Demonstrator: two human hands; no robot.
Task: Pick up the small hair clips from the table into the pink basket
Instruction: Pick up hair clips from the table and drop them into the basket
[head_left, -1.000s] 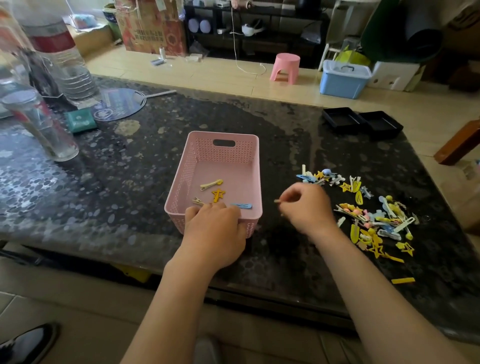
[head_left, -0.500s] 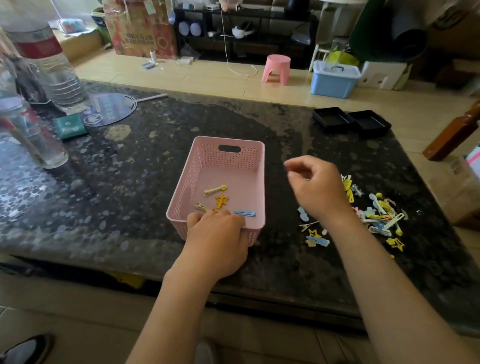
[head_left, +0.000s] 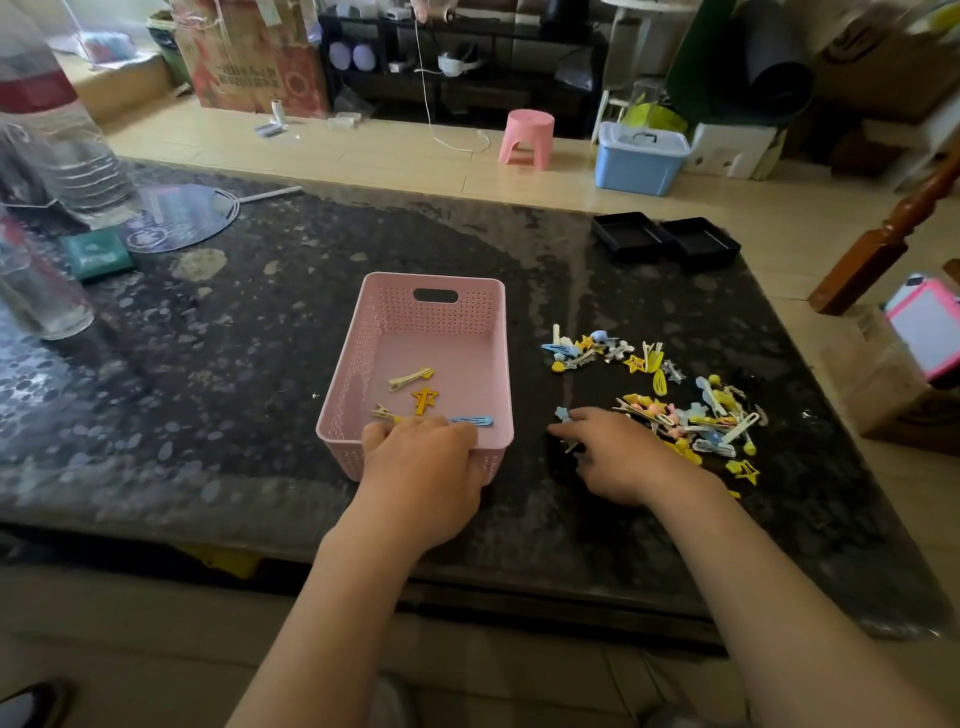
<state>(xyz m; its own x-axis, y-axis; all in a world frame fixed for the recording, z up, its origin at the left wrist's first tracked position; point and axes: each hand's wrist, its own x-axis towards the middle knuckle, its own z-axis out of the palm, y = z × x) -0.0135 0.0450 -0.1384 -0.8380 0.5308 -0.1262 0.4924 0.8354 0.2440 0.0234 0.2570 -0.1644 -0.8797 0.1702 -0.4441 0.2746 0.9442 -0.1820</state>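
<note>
Pink perforated plastic basket (head_left: 358, 364), centre: matt. Dark speckled stone tabletop (head_left: 234, 364): polished, glossy glare. Small pastel plastic-and-metal hair clips (head_left: 696, 423), right: shiny. Black plastic trays (head_left: 667, 240), upper right: matt.

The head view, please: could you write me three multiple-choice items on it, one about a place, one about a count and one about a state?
1. On which side of the basket does the heap of loose clips lie?
A. its left
B. its right
C. behind it

2. How many clips lie inside the basket?
A. none
B. one
C. four

3. What is the left hand doing?
A. gripping the basket's near rim
B. waving in the air
C. lying palm up

Answers:
1 B: the heap sits on the table beside the basket's right wall.
2 C: four separate clips show on its floor.
3 A: its fingers curl over that rim.
</note>
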